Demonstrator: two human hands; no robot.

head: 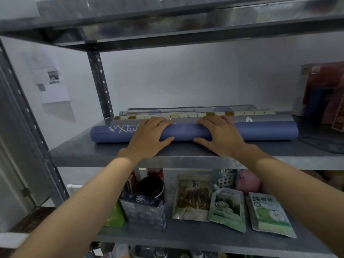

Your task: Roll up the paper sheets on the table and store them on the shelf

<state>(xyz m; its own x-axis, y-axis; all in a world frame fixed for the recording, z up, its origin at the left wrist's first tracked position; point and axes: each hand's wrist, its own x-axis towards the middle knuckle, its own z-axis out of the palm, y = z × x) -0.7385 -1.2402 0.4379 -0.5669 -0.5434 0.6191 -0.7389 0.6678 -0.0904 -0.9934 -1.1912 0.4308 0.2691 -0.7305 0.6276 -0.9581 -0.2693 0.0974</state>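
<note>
Behind the blue roll [260, 131] three more rolled sheets lie side by side against the back wall: a grey roll [270, 118] touching it, then one with gold squares [186, 115], then a pale one [186, 109] at the very back. A red and white box [320, 86] stands at the right end of the same shelf board [89, 151], well clear of the rolls. A printed notice [51, 82] hangs on the wall to the left of the perforated steel post [100, 79].

Both bare arms reach up and forward. The left hand [149, 135] and the right hand [221, 134] sit near each other on the middle of the blue roll, fingers curved over its top and thumbs along its front, gripping it as it lies near the front edge of the board.

The lower shelf [186, 237] holds a dark blue carton [143, 209], a black jar [151, 186] behind it, a pouch of dried brown pieces [193, 198] and two green pouches [228, 209].
</note>
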